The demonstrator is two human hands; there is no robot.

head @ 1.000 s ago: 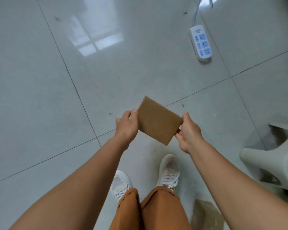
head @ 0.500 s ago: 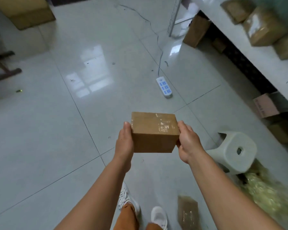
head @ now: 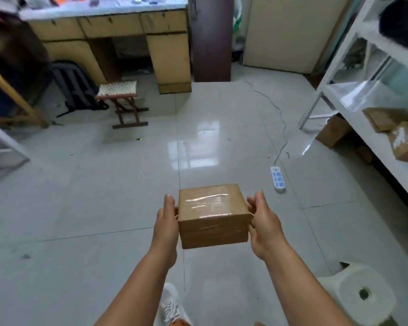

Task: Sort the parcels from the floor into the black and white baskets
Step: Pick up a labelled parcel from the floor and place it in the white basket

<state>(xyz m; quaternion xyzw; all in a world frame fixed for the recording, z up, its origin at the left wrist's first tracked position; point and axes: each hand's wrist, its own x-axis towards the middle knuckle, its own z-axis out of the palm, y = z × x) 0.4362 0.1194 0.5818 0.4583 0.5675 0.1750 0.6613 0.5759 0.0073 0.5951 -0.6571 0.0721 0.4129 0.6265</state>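
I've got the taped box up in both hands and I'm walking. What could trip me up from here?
The power strip and its cable lie on the floor ahead to the right: a trip hazard. The parcel is held only by its sides between left hand and right hand, so its glossy tape could let it slip. No basket is in view.

Tiled floor (head: 104, 196) w/ power strip (head: 278, 179), folding stool (head: 125, 102), white stool (head: 360, 295).
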